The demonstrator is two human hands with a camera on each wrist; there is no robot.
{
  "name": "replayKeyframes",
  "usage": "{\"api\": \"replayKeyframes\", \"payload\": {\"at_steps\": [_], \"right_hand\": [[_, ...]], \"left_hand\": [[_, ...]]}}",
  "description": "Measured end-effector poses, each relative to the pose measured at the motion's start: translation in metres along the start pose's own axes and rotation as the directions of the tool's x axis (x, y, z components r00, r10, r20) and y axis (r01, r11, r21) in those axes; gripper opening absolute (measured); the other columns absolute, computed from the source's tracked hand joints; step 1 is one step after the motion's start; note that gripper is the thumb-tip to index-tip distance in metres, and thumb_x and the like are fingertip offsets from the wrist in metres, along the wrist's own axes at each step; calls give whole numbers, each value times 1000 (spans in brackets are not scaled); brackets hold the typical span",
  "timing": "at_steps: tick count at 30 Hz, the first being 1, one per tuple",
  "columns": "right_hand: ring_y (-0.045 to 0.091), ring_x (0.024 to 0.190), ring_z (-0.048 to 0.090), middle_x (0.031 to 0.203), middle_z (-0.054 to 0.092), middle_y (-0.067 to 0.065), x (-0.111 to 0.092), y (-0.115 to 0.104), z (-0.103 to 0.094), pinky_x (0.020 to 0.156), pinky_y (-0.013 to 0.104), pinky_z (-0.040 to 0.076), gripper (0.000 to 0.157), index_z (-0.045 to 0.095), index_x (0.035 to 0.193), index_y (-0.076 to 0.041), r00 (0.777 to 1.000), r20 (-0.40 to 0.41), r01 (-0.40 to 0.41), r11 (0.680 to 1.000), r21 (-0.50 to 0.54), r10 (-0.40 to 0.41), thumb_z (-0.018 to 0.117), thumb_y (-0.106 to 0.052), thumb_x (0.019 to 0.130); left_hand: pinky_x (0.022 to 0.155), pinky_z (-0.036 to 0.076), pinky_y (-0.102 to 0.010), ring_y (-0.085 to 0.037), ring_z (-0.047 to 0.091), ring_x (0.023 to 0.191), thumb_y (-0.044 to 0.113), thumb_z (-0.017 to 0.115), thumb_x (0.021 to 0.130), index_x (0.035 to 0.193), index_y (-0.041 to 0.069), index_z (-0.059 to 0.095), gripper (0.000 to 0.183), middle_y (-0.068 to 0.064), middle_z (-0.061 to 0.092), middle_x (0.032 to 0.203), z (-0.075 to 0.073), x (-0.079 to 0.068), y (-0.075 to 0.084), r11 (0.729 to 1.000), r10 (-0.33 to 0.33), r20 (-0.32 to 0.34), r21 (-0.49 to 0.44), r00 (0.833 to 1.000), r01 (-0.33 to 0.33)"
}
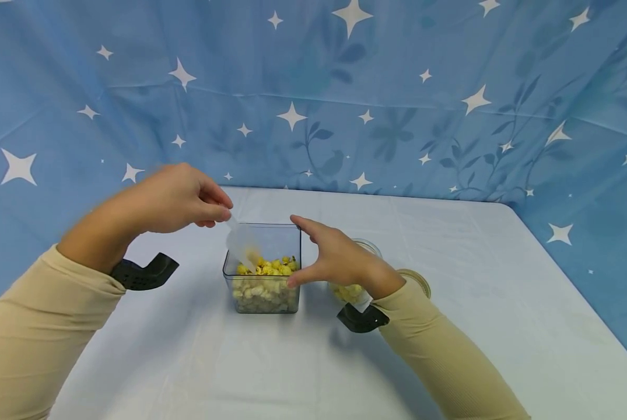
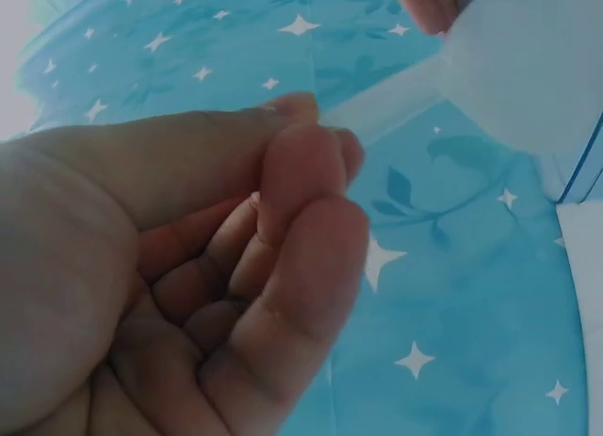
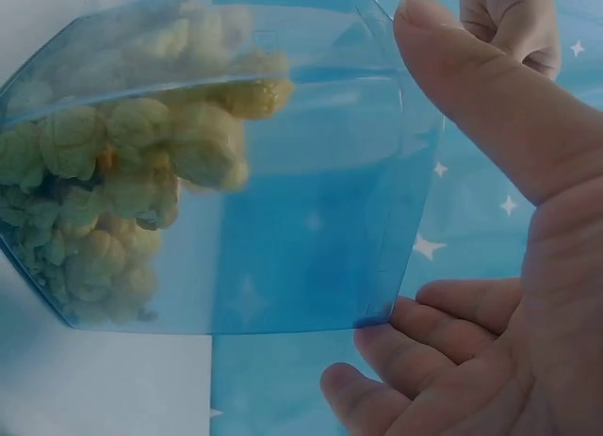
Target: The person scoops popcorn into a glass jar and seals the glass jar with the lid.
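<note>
My left hand (image 1: 184,201) pinches the thin handle of a whitish translucent scoop (image 1: 238,242) between thumb and fingertips. The scoop tilts down into a clear square container (image 1: 279,236), its lower end among yellow popcorn (image 1: 276,268). In the left wrist view the scoop's broad bowl (image 2: 518,69) lies beyond the fingertips. My right hand (image 1: 339,256) holds the container's right side, thumb at the front corner and fingers at the back one. Popcorn (image 3: 104,172) shows through the wall in the right wrist view.
Partly hidden behind my right hand and wrist stand a glass jar (image 1: 368,245) with popcorn inside and a gold-rimmed round lid (image 1: 420,280). Everything rests on a white-covered table (image 1: 229,361). A blue star-patterned curtain (image 1: 313,70) hangs behind.
</note>
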State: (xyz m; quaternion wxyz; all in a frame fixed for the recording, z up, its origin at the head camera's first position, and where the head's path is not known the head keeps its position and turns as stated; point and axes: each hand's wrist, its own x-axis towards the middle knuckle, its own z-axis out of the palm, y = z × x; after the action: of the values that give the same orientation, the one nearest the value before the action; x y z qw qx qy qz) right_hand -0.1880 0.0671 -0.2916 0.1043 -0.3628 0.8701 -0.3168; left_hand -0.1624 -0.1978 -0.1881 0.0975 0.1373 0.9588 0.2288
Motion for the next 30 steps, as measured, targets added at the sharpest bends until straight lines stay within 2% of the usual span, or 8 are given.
{"api": "replayKeyframes", "payload": {"at_steps": [7, 14, 17, 20, 25, 30], "right_hand": [[20, 125, 34, 145, 21, -5, 1, 1, 2, 100, 33, 32, 104, 17, 144, -17, 1000, -2, 2, 1000, 5, -2, 76, -48, 64], [19, 124, 35, 145, 21, -5, 0, 2, 2, 99, 31, 33, 104, 18, 143, -16, 1000, -8, 17, 1000, 4, -17, 73, -54, 64], [20, 125, 34, 145, 21, -4, 0, 3, 1, 100, 31, 32, 104, 17, 143, -16, 1000, -11, 24, 1000, 6, -24, 72, -55, 64], [20, 125, 34, 145, 22, -4, 1, 2, 1, 100, 31, 32, 104, 18, 143, -15, 1000, -12, 16, 1000, 14, -16, 74, -52, 64], [19, 124, 35, 144, 24, -5, 2, 1, 2, 99, 32, 33, 103, 20, 143, -15, 1000, -18, -11, 1000, 24, 12, 77, -47, 63], [17, 124, 34, 142, 27, -5, 3, 1, 2, 99, 32, 33, 102, 23, 142, -14, 999, -24, -25, 999, 23, 26, 78, -48, 62]], "left_hand": [[67, 50, -34, -12, 60, 73, 27, 63, 85, 104, 11, 67, 25, 2, 65, 84, 8, 11, -2, 999, 38, 93, 13, 995, -39], [71, 47, -37, -14, 59, 74, 26, 62, 85, 104, 11, 67, 24, 1, 64, 84, -5, 8, -2, 999, 41, 82, 15, 996, -42], [69, 46, -36, -15, 58, 73, 28, 63, 85, 103, 13, 67, 24, 0, 64, 81, -7, 9, 2, 998, 44, 112, 36, 993, -49], [66, 47, -33, -15, 58, 72, 25, 63, 85, 101, 12, 68, 22, 0, 63, 77, -1, 15, 4, 997, 58, 147, 37, 987, -64], [65, 49, -31, -16, 59, 71, 20, 63, 85, 97, 8, 68, 18, -2, 63, 75, 17, 28, -1, 996, 83, 195, -37, 977, -78], [70, 50, -32, -16, 60, 73, 21, 63, 85, 98, 8, 67, 19, -3, 63, 77, 32, 34, -15, 989, 45, 200, -147, 979, -16]]}}
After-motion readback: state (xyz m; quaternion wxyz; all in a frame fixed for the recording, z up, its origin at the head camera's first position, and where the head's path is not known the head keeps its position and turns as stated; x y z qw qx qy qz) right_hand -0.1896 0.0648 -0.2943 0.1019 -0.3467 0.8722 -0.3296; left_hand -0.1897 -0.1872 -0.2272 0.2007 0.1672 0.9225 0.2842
